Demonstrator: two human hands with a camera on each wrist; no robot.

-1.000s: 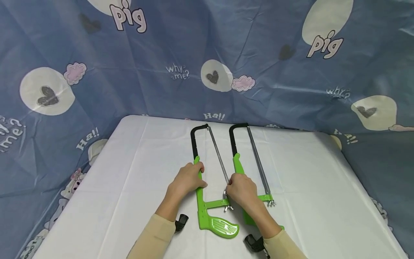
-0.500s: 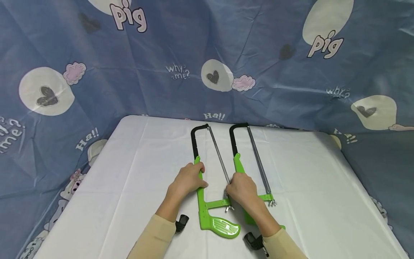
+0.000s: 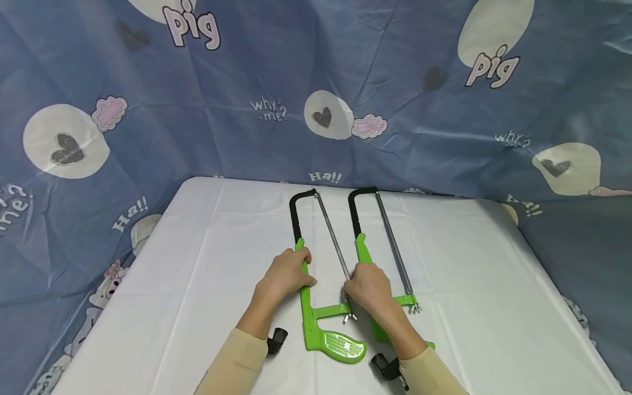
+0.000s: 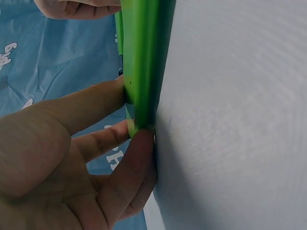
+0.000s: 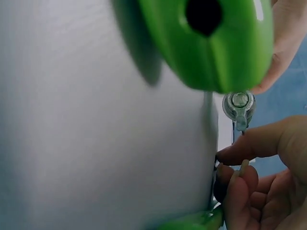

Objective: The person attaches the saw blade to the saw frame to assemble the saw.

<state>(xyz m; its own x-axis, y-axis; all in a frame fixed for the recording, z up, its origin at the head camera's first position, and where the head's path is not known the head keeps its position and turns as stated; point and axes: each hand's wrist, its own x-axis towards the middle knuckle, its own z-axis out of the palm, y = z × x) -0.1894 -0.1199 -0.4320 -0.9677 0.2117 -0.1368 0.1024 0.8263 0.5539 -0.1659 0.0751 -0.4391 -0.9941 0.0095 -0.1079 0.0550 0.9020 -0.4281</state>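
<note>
Two hacksaws with green frames, black front bows and metal blades lie side by side on the white table. My left hand (image 3: 286, 271) grips the frame of the left hacksaw (image 3: 307, 312), thumb on one side and fingers on the other. At the near end of that saw's blade (image 3: 334, 238), my right hand (image 3: 370, 288) pinches with curled fingers; the exact contact is partly hidden. Just below is its wing nut (image 3: 349, 317), also in the right wrist view. My right hand and forearm cover part of the right hacksaw (image 3: 363, 249).
The white table (image 3: 237, 230) ends at a blue printed cloth (image 3: 419, 99) hung behind and at the sides. Black wrist camera mounts (image 3: 277, 340) sit at both wrists. The right saw's wing nut (image 3: 415, 308) sticks out beside my right wrist.
My right fingers have shifted slightly and now cover more of the metal fitting at the blade's near end. The left hand and both hacksaws stay practically in place.
</note>
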